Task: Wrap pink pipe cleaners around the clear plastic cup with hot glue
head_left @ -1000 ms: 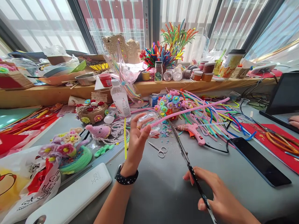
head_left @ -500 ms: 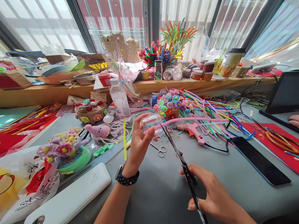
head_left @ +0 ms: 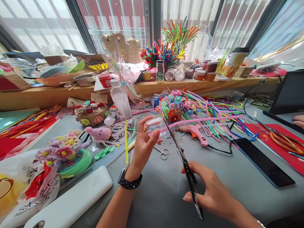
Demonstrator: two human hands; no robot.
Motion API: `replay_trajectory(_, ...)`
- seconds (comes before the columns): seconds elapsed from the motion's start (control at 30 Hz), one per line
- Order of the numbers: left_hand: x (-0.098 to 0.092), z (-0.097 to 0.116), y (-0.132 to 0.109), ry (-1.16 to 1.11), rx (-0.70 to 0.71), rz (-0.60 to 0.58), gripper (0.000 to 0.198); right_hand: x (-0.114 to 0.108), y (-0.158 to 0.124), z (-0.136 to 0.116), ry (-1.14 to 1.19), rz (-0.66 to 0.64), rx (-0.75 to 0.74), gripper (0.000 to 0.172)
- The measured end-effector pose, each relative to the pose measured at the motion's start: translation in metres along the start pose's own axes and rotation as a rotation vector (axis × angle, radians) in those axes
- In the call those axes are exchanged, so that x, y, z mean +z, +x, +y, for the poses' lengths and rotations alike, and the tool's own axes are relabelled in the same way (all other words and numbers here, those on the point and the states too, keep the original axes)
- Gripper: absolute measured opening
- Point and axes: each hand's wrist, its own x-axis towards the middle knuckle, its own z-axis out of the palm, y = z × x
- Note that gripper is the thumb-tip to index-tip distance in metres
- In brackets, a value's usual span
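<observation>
My left hand (head_left: 142, 147) is closed around a small clear plastic jar (head_left: 155, 124), with a dark watch band on the wrist. A long fuzzy pink pipe cleaner (head_left: 206, 121) stretches rightward from the jar; its inner end is hidden by my fingers. In my right hand (head_left: 211, 188) is a pair of scissors (head_left: 183, 155) with black, white-specked handles. The blades look nearly together, and their tips reach the jar's right side, crossing the pipe cleaner in view. Whether they touch either one I cannot tell. Below the jar lie small silver scissors (head_left: 162, 153).
A pink glue gun (head_left: 196, 132) lies beyond the scissors, before many loose pipe cleaners (head_left: 213, 110). At right are a phone (head_left: 263, 161), orange-handled scissors (head_left: 285, 142) and another person's hand (head_left: 298, 121) by a laptop. A white power bank (head_left: 76, 193) and a bottle (head_left: 121, 99) stand left.
My right hand and the scissors have shifted slightly up and left. The pink pipe cleaner's far end now reaches further right. My left hand still holds the jar.
</observation>
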Motion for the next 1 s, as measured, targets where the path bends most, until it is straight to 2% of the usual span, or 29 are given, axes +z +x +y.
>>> replay_trajectory(0.27, 0.000, -0.004, 0.002, 0.021, 0.013, -0.007, 0.046, 0.002, 0.009, -0.001, 0.025, 0.006, 0.050, 0.034)
replay_trajectory(0.63, -0.001, -0.004, 0.004, 0.030, -0.026, 0.034, 0.046, 0.005, 0.026, -0.005, 0.092, 0.009, 0.006, 0.036)
replay_trajectory(0.8, -0.008, -0.007, 0.009, 0.032, -0.106, 0.086, 0.047, 0.011, 0.034, -0.006, 0.151, -0.019, -0.020, 0.034)
replay_trajectory(1.0, -0.015, -0.008, 0.015, 0.010, -0.212, 0.129, 0.050, 0.017, 0.045, -0.010, 0.202, -0.022, 0.017, 0.033)
